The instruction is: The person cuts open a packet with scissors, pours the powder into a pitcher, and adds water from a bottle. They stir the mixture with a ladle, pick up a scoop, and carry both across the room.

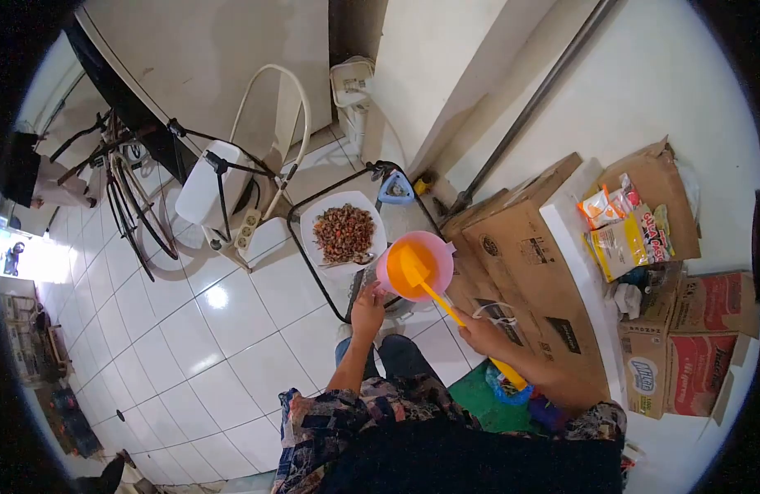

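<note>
A pink bowl with orange contents sits over the right part of a black-framed glass table. My left hand holds the bowl's near left rim, fingers closed on it. My right hand grips the handle of a yellow spatula, whose head is in the bowl. The handle's end comes out below my right hand. Left of the bowl, touching or very near it, is a white square plate piled with chopped brown and red food, with a spoon at its near edge.
Behind the bowl lies a blue triangular object. Cardboard boxes stand close on the right, with snack packets beyond. A white container, a power strip and a bicycle are to the left.
</note>
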`<action>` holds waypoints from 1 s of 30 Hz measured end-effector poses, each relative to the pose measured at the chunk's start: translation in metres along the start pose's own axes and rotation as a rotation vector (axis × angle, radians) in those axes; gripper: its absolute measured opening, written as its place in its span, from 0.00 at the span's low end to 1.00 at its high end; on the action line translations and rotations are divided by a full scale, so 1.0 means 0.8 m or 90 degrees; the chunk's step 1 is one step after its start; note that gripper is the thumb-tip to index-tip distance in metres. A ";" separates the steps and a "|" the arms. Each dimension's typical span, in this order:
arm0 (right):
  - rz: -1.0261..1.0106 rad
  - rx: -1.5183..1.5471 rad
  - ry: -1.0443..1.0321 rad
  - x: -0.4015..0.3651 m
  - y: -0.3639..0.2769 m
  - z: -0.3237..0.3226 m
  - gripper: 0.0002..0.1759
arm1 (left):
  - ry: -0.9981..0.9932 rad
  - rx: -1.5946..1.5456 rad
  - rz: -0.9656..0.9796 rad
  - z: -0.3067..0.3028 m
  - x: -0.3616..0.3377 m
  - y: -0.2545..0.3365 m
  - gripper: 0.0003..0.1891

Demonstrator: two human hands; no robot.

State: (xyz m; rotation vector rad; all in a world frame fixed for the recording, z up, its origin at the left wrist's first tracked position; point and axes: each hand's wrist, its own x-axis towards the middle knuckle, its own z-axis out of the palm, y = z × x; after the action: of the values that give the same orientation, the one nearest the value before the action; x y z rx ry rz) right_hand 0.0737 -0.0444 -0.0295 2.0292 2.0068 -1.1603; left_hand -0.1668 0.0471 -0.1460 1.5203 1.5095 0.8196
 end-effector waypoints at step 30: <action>0.079 0.199 0.235 -0.017 -0.013 0.166 0.32 | -0.079 0.056 0.023 -0.010 0.006 0.003 0.15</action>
State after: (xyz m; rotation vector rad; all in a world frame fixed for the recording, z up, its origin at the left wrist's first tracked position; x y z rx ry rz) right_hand 0.0060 -0.1246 -0.1127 2.6531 1.8975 -1.2110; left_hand -0.1726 0.0531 -0.1405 1.6367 1.4468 0.6730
